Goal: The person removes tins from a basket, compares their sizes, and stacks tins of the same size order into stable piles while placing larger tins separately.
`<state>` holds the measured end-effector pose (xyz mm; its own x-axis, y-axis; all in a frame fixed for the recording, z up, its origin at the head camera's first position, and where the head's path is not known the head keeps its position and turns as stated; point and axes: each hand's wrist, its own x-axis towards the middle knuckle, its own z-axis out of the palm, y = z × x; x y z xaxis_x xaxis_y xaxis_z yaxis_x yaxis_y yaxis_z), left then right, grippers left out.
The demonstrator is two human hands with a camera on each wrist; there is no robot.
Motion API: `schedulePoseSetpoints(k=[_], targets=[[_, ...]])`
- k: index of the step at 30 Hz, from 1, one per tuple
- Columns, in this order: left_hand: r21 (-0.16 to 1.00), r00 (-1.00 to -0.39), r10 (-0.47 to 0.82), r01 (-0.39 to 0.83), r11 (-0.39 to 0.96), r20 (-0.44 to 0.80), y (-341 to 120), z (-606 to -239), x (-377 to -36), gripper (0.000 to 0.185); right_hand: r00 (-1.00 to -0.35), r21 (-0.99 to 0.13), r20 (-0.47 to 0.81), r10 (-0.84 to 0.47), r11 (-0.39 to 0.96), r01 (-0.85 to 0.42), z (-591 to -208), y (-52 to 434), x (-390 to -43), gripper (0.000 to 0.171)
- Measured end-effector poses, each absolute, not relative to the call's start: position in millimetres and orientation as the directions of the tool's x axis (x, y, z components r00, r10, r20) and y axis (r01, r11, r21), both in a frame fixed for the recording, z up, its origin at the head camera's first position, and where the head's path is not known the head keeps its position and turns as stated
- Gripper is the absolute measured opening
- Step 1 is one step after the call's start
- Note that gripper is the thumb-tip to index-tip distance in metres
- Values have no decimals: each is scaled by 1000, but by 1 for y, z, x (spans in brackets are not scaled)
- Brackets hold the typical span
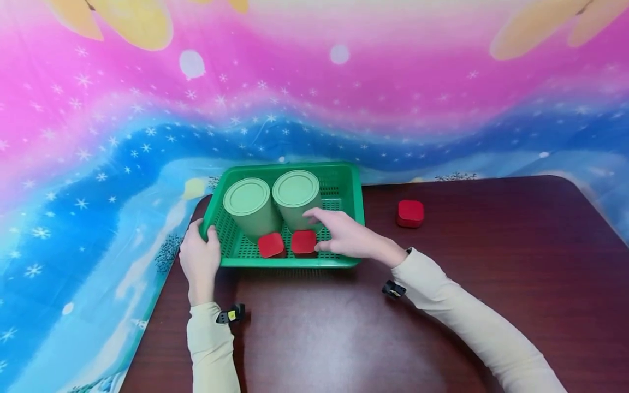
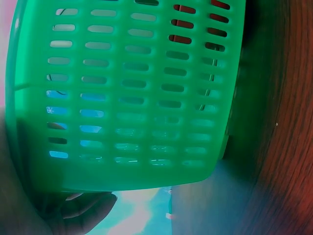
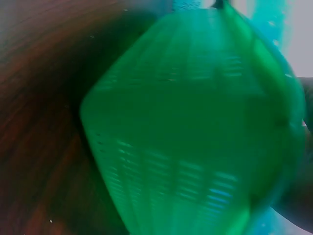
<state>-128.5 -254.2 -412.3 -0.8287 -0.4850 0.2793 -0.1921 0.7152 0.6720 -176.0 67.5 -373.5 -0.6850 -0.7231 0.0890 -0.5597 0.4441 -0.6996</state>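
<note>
Red first: looking at the nearer red block (image 1: 303,242), lying flat on the mesh floor of the green basket (image 1: 295,263), close against the front wall and just right of a second red block (image 1: 271,245). Being square and squat, offering no long axis to speak of. Sitting just to the left of the right hand (image 1: 346,236), with the thumb tip touching or almost touching its right edge; impossible to tell which from the head view. Reaching in over the basket's right front corner with fingers (image 1: 314,215) held loosely apart and nearly straight, clamping on nothing, the forefinger lying against the right green can (image 1: 297,197). Standing upright just behind both blocks alongside the left green can (image 1: 251,206), the two cans touching or nearly so.

Gripping the basket's left front corner with the left hand (image 1: 200,256), fingers curled round the rim and thumb inside, so lying farther from the nearer block than the right hand. Showing in the left wrist view only the slotted wall and fingertips (image 2: 83,205) under it; giving in the right wrist view just a blurred green wall.

Resting on the dark wooden table (image 1: 442,305), well apart from the basket to the right, a third red block (image 1: 410,213).
</note>
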Motion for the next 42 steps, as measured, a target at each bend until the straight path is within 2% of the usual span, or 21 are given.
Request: schedulePoseSetpoints(k=[9, 13, 27, 36, 42], targets=[[663, -824, -486, -191, 724, 293, -257, -412, -128, 45, -669, -604, -60, -741, 561, -566, -384, 51, -177, 72], [664, -824, -488, -195, 721, 288, -257, -412, -128, 46, -657, -597, -97, -748, 572, -563, -382, 48, -177, 72], [669, -828, -483, -190, 719, 284, -254, -413, -130, 46, -623, -568, -148, -768, 582, -582, -393, 40, -185, 69], [666, -834, -476, -188, 722, 281, -253, -414, -129, 45, -616, -582, -178, -768, 587, -563, -396, 39, -185, 74], [668, -828, -482, -187, 720, 288, -255, -412, -128, 45, -611, -549, -207, -764, 608, -574, -399, 33, -188, 77]])
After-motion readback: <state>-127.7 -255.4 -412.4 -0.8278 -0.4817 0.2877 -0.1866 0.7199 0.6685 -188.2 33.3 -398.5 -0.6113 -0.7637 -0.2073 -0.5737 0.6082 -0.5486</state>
